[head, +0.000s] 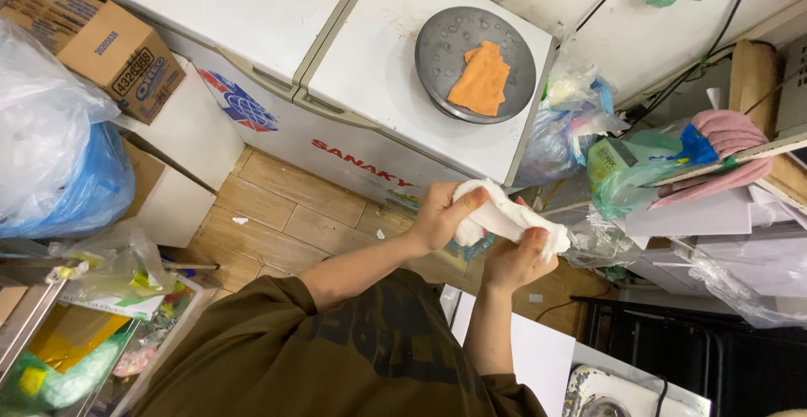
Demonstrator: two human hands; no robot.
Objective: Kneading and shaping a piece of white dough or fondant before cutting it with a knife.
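Note:
Both my hands are raised in front of me over the wooden floor [277, 219], close to the front of a white chest freezer [378, 64]. They grip a soft white lump [504, 211], like dough or a wadded cloth, stretched between them. My left hand [439, 215] pinches its upper left end with thumb and fingers. Curled around its lower right end from below is my right hand [514, 259]. My olive-green sleeves fill the lower middle of the view.
A round metal tray [445, 55] with an orange cloth [481, 78] lies on the freezer lid. A cardboard box [101, 43] and bulging plastic bags [50, 148] sit at the left. Bags, papers and a pink bundle [727, 144] crowd the right. Black cables run along the top right.

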